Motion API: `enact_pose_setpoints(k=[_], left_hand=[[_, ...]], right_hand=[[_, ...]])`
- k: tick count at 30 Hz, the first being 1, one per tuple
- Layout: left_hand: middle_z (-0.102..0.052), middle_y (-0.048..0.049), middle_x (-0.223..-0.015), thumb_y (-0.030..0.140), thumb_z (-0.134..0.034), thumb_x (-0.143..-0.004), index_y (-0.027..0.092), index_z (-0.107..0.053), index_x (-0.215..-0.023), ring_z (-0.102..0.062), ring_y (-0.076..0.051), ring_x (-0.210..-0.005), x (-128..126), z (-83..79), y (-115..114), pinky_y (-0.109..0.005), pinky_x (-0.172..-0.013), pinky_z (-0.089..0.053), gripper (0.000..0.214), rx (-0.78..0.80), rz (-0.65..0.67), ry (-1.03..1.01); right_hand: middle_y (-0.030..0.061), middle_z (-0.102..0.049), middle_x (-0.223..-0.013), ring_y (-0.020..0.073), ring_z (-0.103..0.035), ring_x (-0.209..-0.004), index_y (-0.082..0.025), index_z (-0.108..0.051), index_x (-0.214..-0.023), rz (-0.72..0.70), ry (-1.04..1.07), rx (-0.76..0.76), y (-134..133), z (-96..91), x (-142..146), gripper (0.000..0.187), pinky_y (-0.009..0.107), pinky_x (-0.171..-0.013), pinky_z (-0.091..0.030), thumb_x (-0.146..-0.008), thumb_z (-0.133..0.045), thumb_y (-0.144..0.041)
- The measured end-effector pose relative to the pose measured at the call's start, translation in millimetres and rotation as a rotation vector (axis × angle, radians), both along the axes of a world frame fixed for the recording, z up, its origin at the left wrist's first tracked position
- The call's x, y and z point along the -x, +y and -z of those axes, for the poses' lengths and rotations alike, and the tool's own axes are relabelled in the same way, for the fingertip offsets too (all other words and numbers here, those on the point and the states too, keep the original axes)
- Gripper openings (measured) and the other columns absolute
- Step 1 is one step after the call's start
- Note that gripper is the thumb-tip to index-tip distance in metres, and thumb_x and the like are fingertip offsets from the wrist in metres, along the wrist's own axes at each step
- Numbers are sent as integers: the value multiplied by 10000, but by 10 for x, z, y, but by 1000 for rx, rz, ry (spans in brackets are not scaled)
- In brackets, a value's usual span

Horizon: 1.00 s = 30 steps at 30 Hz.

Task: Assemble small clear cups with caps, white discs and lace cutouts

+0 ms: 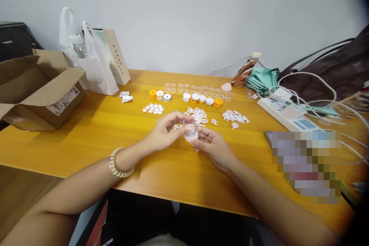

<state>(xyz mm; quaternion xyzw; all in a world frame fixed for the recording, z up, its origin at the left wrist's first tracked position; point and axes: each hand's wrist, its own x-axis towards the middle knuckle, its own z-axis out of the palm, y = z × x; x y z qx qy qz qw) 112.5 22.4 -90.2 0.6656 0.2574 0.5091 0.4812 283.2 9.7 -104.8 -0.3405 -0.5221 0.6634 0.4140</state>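
Between my two hands is a small clear plastic cup (189,127) joined to a white round base (191,136). My left hand (170,130) grips the clear upper part with thumb and fingers, and my right hand (211,144) pinches the white base from the right. Something white shows inside the clear cup, too small to name. Just beyond my hands lies a pile of flat white plastic pieces (198,115). A second pile of such pieces (235,117) is to the right. Small white knob-like parts (152,108) stand in a group to the left.
White and orange round caps (202,99) and a row of clear cups (193,89) stand farther back. At left are an open cardboard box (43,92) and a white plastic bag (98,69). A power strip (291,115), cables, a bottle (246,71) and a blurred flat object (305,165) are on the right.
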Motion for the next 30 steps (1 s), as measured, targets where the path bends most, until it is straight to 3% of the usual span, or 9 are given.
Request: enact_pose_setpoints(k=[7,17,23,30], left_hand=[[-634,-69,-982,198,-628,-763,153,-580,-932,-595,-143,-929,-2,16,-8,-280,-856,-469,181,21,0,5],[-639,-101,-1047,212,-567,-824,148,-546,-984,-622,-159,-929,49,7,13,-271,-794,-497,174,140,216,-69],[-639,-92,-979,213,-602,-795,141,-546,-936,-617,-152,-893,-8,76,-7,-259,-753,-496,168,88,105,-131],[-609,-83,-944,242,-630,-767,139,-550,-885,-594,-158,-901,-35,116,-23,-283,-795,-471,176,-1,-36,-78]], right_hand=[[-12,-615,-719,72,-491,-562,-202,-653,-898,5,-13,-6,-3,-6,-10,253,189,-492,-381,-658,-722,-238],[-28,-542,-577,63,-420,-465,-168,-648,-763,-57,44,31,-50,-10,19,186,196,-442,-344,-669,-705,-318],[-29,-545,-579,61,-433,-475,-173,-641,-744,-52,35,30,-55,-21,10,159,193,-462,-352,-681,-697,-308],[-15,-580,-679,79,-450,-532,-202,-649,-899,33,-54,-52,-61,-18,24,261,214,-505,-401,-664,-711,-299]])
